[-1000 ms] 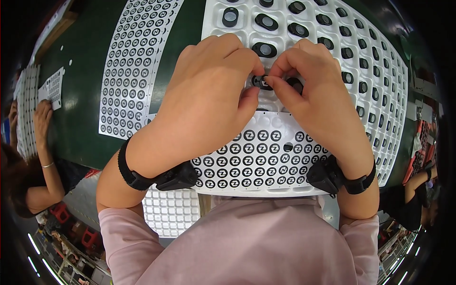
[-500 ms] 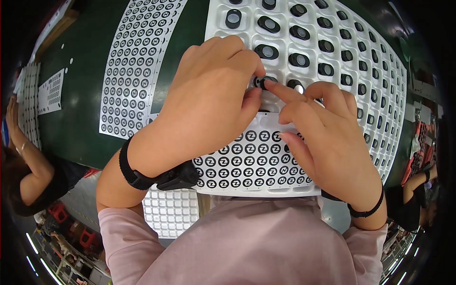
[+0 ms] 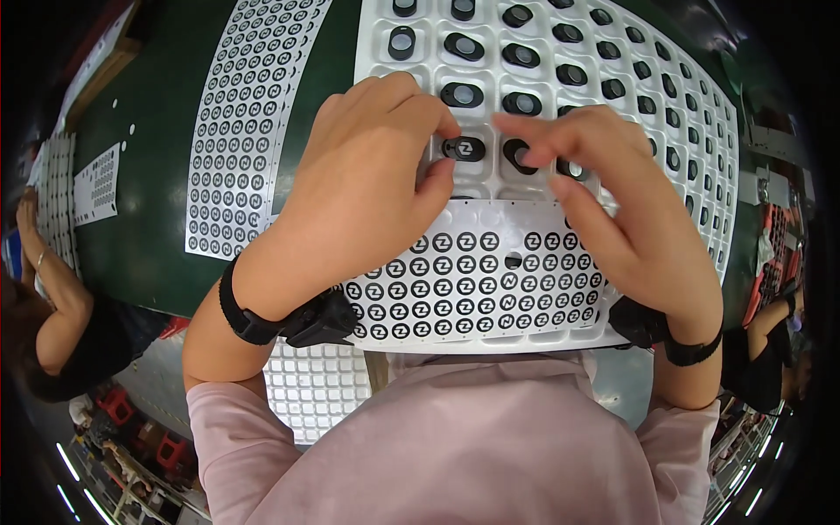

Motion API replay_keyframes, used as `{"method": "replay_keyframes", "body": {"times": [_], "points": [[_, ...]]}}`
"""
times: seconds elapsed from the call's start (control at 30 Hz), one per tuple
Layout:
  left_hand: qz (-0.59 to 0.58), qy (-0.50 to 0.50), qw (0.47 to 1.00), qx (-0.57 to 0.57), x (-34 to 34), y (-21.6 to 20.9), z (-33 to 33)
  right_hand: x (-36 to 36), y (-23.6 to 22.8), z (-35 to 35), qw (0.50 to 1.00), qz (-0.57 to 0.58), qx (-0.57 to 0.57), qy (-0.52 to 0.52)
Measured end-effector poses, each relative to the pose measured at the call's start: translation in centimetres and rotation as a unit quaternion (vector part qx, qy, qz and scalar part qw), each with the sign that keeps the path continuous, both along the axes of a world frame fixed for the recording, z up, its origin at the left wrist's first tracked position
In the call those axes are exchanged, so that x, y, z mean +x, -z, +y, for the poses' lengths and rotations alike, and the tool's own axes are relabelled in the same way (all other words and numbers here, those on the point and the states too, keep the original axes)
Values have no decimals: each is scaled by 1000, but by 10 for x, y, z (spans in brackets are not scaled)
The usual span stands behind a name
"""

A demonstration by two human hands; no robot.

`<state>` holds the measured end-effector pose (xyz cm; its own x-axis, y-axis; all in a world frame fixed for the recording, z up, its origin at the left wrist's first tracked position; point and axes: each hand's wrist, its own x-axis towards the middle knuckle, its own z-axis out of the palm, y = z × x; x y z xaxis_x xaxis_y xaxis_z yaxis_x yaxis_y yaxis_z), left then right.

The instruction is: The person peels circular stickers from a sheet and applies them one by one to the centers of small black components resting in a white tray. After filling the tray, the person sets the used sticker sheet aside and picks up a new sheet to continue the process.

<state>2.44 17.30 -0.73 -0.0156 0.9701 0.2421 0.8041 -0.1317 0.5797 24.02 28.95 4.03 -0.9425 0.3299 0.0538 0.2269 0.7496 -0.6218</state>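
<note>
My left hand [image 3: 376,166] steadies a small black oval device [image 3: 473,149] in a pocket of the white moulded tray [image 3: 486,184], thumb and forefinger closed about its left end. A round black-and-white sticker [image 3: 465,149] shows on top of that device. My right hand [image 3: 626,188] hovers over the pockets to the right, slightly blurred, its fingers apart and holding nothing. Other black devices [image 3: 521,55] around it have plain grey round faces. Across the tray's near part lies a white sheet of round stickers [image 3: 455,284], with one spot bare and dark among its rows.
A second sticker sheet [image 3: 236,131] lies on the green table [image 3: 149,192] to the left, with a smaller piece of sheet [image 3: 96,184] farther out. Below the table edge is a white gridded tray [image 3: 315,385]. Other people sit at far left and far right.
My right hand has lifted off the device and moved right, its fingers spreading. The sticker on the device is now uncovered. The tray, sheet and left hand sit slightly farther left.
</note>
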Motion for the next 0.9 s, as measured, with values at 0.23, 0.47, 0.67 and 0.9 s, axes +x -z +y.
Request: {"method": "replay_keyframes", "body": {"times": [0.23,0.47,0.67,0.9], "points": [[10,0,1000,0,1,-11,1,42,-17,-16,992,-26,48,112],[1,110,993,-47,12,-34,8,68,-15,-24,980,-78,92,157],[70,156,985,-34,58,-33,18,55,-6,-30,976,-60,107,178],[83,143,984,-65,67,-28,27,52,5,-31,978,-4,104,183]]}}
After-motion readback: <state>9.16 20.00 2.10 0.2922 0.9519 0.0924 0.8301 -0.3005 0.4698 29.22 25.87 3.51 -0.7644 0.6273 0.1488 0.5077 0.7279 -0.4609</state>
